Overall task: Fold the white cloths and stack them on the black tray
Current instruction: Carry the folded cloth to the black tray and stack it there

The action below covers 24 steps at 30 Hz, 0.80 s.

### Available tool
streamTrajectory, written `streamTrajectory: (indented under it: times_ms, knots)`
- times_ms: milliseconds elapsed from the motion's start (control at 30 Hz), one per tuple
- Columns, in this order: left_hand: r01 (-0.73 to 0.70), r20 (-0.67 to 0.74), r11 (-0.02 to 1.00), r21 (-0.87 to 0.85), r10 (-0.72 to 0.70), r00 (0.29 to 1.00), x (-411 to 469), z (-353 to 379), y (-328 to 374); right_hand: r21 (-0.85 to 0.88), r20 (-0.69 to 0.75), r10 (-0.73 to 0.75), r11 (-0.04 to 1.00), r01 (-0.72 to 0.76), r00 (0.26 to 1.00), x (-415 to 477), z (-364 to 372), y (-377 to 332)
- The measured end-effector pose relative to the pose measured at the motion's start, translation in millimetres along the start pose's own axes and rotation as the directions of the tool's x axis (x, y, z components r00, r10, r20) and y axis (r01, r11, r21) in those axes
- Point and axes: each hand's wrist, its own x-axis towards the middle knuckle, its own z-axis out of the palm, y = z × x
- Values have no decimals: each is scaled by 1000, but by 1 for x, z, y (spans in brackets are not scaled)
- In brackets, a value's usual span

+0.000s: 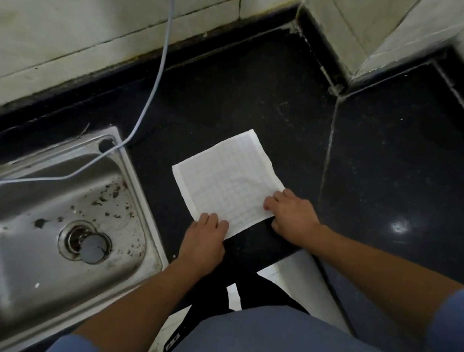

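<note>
A white checked cloth [226,179] lies flat on the black counter [388,167], a squarish sheet turned at an angle. My left hand [204,240] pinches its near corner, fingers curled over the edge. My right hand [292,216] grips the right corner, fingers on top of the cloth and thumb under the edge. No black tray is in view.
A steel sink [49,228] with a dirty basin and drain sits at the left. A pale blue cable [154,83] hangs from the tiled wall [68,21] into it. A tiled pillar stands at the back right. The counter's front edge is just below my hands.
</note>
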Motion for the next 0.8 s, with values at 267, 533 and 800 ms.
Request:
streamTrajectory:
  times_ms: [267,533,800]
  knots:
    - [64,-31,991,-116,-68,997,-8,3,-13,13,6,-49,999,48,999,-5,7,-9]
    - [133,-55,893,-430,-174,983,-16,-15,-26,-72,-174,-128,991,117,976,-7,18,-29]
    - [114,165,980,-166,-87,982,-50,-5,-37,-10,-56,-198,980,198,979,-40,28,-8]
